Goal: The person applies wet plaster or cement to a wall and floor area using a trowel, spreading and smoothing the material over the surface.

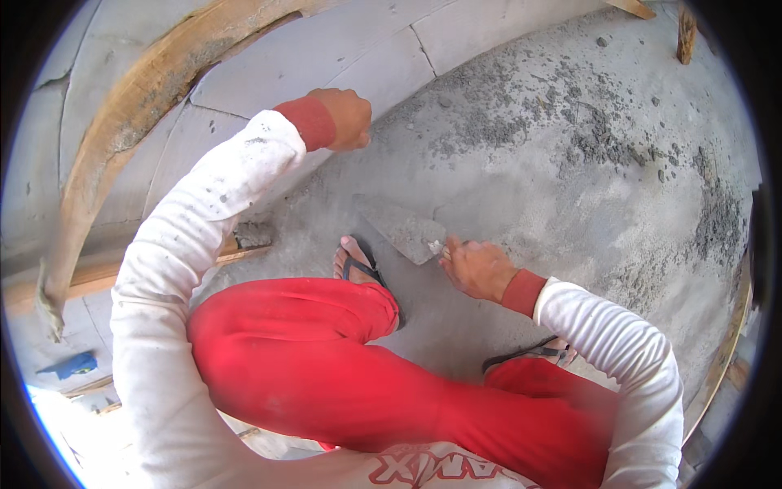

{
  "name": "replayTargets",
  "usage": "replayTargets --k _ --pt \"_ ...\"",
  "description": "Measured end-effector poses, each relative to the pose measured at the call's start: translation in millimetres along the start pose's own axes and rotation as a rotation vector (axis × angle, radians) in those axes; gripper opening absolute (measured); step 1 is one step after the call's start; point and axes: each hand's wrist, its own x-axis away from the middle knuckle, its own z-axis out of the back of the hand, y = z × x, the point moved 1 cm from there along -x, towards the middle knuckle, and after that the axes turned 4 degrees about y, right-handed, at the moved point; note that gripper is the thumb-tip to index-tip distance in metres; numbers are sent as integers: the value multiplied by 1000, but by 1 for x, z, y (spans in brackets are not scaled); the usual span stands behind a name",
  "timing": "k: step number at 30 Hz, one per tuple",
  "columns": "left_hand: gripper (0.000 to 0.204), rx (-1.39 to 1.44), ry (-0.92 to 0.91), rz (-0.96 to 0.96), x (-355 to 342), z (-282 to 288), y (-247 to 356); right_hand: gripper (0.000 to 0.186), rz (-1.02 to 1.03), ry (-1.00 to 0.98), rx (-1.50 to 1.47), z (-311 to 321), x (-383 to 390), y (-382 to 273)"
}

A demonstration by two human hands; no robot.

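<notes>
My right hand (481,269) is wrapped round the handle of a pointing trowel (401,228). The trowel's grey blade lies low over the cement floor, pointing away to the left, with some mortar smeared near the handle. My left hand (346,120) is closed in a fist beside the foot of the pale block wall (326,57). Its curled fingers face away, so whatever they may hold is hidden. The grey cement floor (521,196) looks smooth around the blade.
Loose mortar crumbs (599,143) are scattered over the floor at the far right. A bent wooden pole (114,138) leans along the wall at left, above a plank (98,277). My sandalled foot (356,261) is close to the trowel. A wooden post (687,37) stands at the back right.
</notes>
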Motion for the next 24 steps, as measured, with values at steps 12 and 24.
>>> replayTargets --k 12,24 --pt "29 229 36 -102 -5 -20 4 45 -780 503 -509 134 26 185" --pt "29 -16 -258 174 2 -46 -55 33 -122 264 -133 16 -27 16"
